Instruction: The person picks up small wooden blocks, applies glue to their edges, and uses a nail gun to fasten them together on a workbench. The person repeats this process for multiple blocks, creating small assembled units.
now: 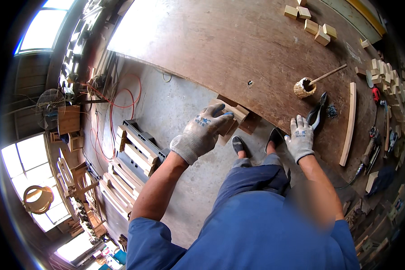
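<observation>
Head view: gloved left hand (201,132), fingers curled and clamped around small wooden block (231,118) just below the workbench (238,49) edge; gloved right hand (300,137), fingers spread, resting flat on the benchtop beside pliers (318,111).

This is a woodworking workshop. A large brown plywood surface (238,40) carries small cut blocks of pale wood (310,24), a long pale wooden strip (348,123), black-handled pliers (318,111) and power tools (372,144). Stacked wooden frames (130,166) stand on the grey concrete floor (175,112).
</observation>
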`<state>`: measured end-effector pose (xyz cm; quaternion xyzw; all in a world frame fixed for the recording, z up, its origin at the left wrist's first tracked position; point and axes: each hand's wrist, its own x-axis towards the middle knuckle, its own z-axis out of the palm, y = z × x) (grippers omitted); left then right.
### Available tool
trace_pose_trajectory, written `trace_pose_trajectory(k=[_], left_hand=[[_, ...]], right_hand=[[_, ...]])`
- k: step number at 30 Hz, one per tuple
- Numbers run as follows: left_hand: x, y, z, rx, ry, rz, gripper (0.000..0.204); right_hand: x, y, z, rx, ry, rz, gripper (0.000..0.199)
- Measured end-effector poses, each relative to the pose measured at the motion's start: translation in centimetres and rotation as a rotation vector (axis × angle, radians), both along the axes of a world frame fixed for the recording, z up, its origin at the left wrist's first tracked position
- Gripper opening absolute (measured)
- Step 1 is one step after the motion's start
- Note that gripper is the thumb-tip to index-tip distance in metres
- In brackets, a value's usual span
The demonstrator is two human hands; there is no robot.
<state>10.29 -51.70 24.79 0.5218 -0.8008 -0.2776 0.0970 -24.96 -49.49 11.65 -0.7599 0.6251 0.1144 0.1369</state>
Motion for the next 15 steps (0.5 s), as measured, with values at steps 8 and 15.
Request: trace_pose_trajectory(k=[8, 15], left_hand=[[0.1, -0.13, -0.13, 0.001, 0.036, -0.008, 0.054], [0.01, -0.32, 0.24, 0.012, 0.023, -0.014, 0.054]], right_hand=[[-0.06, 0.04, -0.11, -0.011, 0.004, 0.008, 0.077], [-0.2, 0.04, -0.36, -0.021, -0.044, -0.009, 0.077]])
